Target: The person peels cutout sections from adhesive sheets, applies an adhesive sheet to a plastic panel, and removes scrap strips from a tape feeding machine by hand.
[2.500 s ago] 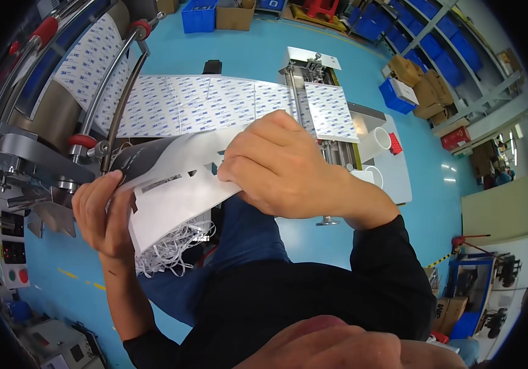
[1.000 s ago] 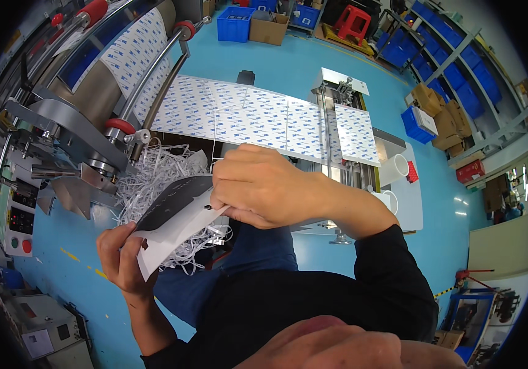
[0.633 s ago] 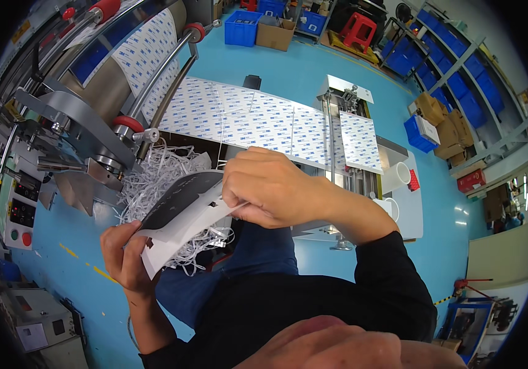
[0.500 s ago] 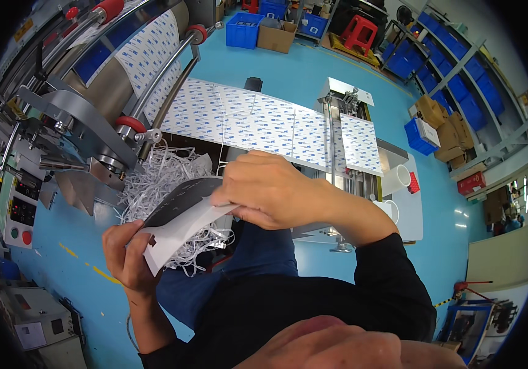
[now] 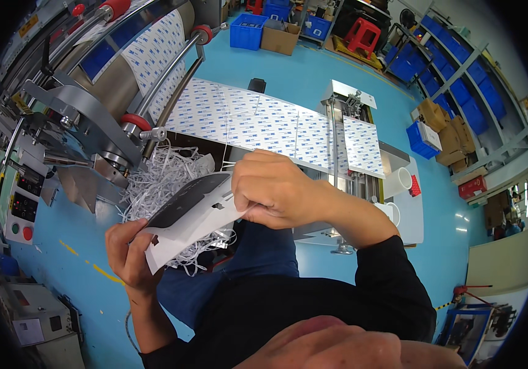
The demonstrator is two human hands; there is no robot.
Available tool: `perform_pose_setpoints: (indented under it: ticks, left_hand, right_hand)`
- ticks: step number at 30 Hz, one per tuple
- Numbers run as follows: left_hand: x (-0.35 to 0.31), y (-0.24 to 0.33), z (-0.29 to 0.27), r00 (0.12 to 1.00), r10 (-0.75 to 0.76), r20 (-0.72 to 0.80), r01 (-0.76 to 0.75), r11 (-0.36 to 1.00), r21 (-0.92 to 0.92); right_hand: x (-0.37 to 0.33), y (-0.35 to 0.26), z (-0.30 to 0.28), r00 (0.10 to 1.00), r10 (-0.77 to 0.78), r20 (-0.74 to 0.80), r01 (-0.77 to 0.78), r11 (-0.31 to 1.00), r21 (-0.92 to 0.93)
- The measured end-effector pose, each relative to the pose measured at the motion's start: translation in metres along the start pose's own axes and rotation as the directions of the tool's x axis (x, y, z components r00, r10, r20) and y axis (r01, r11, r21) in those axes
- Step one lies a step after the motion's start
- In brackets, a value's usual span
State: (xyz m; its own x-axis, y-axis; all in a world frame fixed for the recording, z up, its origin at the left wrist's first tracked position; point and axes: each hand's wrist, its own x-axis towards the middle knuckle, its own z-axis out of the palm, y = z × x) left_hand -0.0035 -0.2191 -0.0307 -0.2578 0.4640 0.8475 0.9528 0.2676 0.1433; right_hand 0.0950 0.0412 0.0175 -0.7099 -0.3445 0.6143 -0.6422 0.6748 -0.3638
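Between my hands is a bent sheet, with a dark grey layer (image 5: pixel 184 202) on its far side and a white backing layer (image 5: pixel 197 229) folded toward me. The white layer has small dark cutouts near both ends. My left hand (image 5: pixel 127 251) pinches the sheet's left end between thumb and fingers. At the right end, my right hand (image 5: pixel 276 189) is closed on the white layer's edge, its fingertips pressed together. A heap of shredded white paper strips (image 5: pixel 153 175) lies beyond and below the sheet.
A roller machine (image 5: pixel 85 104) stands at left, feeding a wide white web with blue print (image 5: pixel 258 126) rightward to a second machine (image 5: pixel 344 98). White cups (image 5: pixel 397 182) sit at its right. A control panel (image 5: pixel 23 212) is at far left; blue bins (image 5: pixel 248 32) stand behind.
My right hand has shifted slightly right along the white layer, uncovering a second cutout near its right end. My left hand keeps its grip, almost still.
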Motion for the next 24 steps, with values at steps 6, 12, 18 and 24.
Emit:
perform_pose_setpoints:
  ticks: [6, 12, 18, 24]
  left_hand:
    - [-0.0013, 0.0015, -0.003, 0.999, -0.039, 0.012, 0.04, 0.999, -0.023]
    - [-0.0061, -0.0004, -0.0005, 0.996, -0.09, -0.009, 0.089, 0.995, -0.037]
    - [-0.0069, 0.0, 0.0023, 0.992, -0.128, 0.007, 0.128, 0.991, -0.045]
    - [-0.0086, -0.0005, 0.004, 0.99, -0.143, 0.013, 0.144, 0.988, -0.058]
  right_hand:
    - [0.0004, 0.0023, -0.0001, 0.995, -0.091, 0.035, 0.085, 0.987, 0.134]
    - [-0.0006, 0.0046, 0.0046, 0.99, -0.141, 0.023, 0.131, 0.959, 0.252]
    - [0.0011, 0.0044, 0.0035, 0.98, -0.197, -0.029, 0.196, 0.935, 0.297]
    - [0.0004, 0.0069, 0.0044, 0.987, -0.162, -0.01, 0.159, 0.95, 0.271]
